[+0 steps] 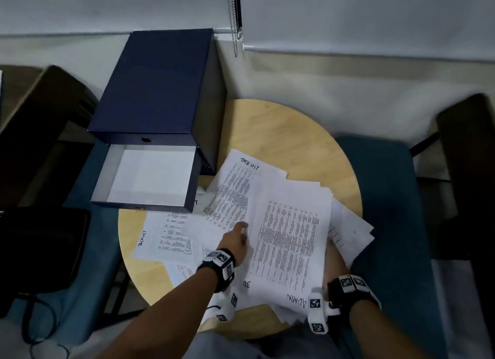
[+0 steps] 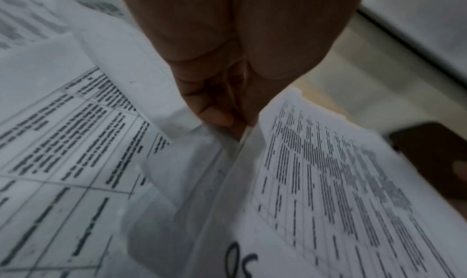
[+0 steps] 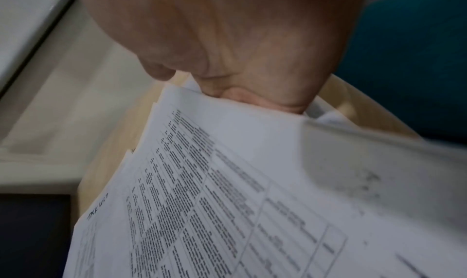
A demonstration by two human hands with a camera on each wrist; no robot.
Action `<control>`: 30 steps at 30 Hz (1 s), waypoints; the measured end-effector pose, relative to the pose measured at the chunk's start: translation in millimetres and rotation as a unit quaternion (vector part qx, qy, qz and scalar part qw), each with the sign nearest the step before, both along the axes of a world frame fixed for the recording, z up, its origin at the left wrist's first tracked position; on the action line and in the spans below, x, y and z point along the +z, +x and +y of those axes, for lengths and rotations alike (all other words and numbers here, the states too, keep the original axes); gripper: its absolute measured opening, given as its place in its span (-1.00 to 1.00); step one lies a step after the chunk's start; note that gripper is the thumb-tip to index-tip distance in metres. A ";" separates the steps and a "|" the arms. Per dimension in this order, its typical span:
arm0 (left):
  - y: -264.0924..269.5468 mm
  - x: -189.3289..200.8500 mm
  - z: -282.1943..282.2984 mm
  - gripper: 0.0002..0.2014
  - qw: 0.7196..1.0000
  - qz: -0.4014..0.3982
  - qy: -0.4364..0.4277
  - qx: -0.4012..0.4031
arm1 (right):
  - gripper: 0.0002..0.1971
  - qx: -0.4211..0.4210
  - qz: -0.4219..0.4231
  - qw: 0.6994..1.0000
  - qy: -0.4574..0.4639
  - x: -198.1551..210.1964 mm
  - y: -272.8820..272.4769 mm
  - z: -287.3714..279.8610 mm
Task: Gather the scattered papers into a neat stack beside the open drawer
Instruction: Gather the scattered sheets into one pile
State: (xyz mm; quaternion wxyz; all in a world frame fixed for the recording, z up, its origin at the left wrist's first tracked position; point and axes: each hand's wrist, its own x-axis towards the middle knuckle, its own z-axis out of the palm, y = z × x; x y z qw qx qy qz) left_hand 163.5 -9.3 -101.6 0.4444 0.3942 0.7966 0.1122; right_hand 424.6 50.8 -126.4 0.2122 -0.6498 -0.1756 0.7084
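Printed white papers lie fanned over a round wooden table. A bundle topped by the "ADMIN" sheet is held by both hands. My left hand pinches its left edge, thumb on top, and the pinch shows close up in the left wrist view. My right hand grips the right side, fingers hidden beneath the sheets. Two "TASK LIST" sheets lie loose, one by the drawer and one at the left. The navy box's open drawer stands at the table's far left, white inside.
The navy drawer box stands against the wall. A teal seat is to the right of the table, and dark chairs stand at both sides. A black flat object lies at the left. A blind chain hangs behind.
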 end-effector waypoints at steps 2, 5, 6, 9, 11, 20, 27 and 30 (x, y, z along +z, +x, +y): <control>4.3 -4.1 1.9 -0.65 1.000 0.015 0.006 -0.004 | -0.56 0.007 -0.022 1.000 -0.015 -8.0 2.1 1.3; 7.2 -5.0 9.5 -0.66 0.999 0.032 0.014 -0.019 | -0.65 0.112 -0.090 0.989 0.025 -21.3 4.0 1.5; 5.4 -3.9 12.6 -0.67 0.999 0.040 0.018 -0.028 | -0.74 0.140 -0.113 0.983 0.035 -17.0 3.4 0.9; -17.9 -3.6 16.8 -0.67 0.995 0.085 0.058 -0.017 | -0.78 0.204 -0.143 0.966 0.067 -9.8 0.7 -1.1; -40.4 -2.7 19.2 -0.59 0.988 0.149 0.048 0.020 | -0.75 0.208 -0.147 0.964 0.074 -5.6 -0.4 -0.9; -93.1 1.8 5.8 -0.47 0.952 0.275 -0.136 0.019 | -0.76 0.199 -0.168 0.963 0.068 -24.2 -0.5 0.0; -67.5 27.5 1.8 -0.75 0.984 0.168 0.012 0.059 | -0.67 0.171 -0.190 0.965 0.057 -34.5 -1.0 -1.6; -49.7 47.3 -3.7 -0.75 0.983 0.175 0.058 0.019 | -0.69 0.173 -0.201 0.963 0.053 -37.7 -1.0 -0.7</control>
